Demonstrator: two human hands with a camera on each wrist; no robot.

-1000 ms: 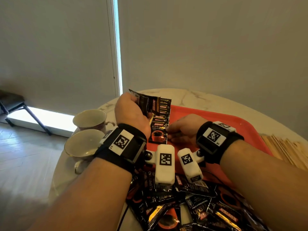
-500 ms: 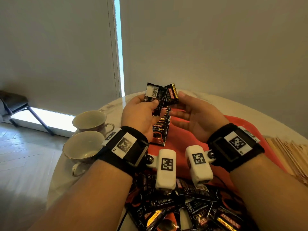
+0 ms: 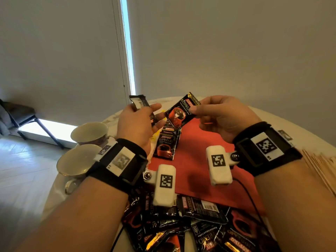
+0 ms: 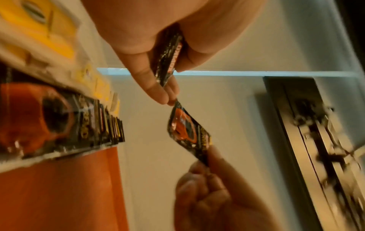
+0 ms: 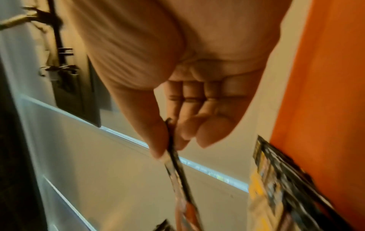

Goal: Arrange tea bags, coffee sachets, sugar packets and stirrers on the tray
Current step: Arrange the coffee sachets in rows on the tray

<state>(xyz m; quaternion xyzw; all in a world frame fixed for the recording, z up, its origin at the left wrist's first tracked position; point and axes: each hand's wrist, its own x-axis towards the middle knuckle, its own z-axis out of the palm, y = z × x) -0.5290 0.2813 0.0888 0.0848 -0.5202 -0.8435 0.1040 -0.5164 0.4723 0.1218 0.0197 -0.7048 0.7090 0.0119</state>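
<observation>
- Round pale table point(image 3: 272, 120), centre and lower frame, carries every item listed below.
- Red tray point(image 3: 196, 148), centre of the head view, lies flat on the table.
- Loose heap of black coffee sachets point(image 3: 190, 224), bottom centre, overlaps the tray's near edge.
- Two empty cups point(image 3: 80, 159), left of centre, stand on the table beside the tray.
- Wooden stirrers point(image 3: 320, 168), right edge, lie fanned on the table.
- Row of overlapped sachets point(image 3: 166, 142) lies on the tray's left part, printed side up.
- Left hand point(image 3: 136, 126) grasps a barcode-side sachet point(image 3: 141, 104) between thumb and fingers, above the tray's far left corner.
- Right hand point(image 3: 223, 115) pinches one corner of a raised sachet point(image 3: 180, 110), held tilted above the row, its printed side toward the camera.
</observation>
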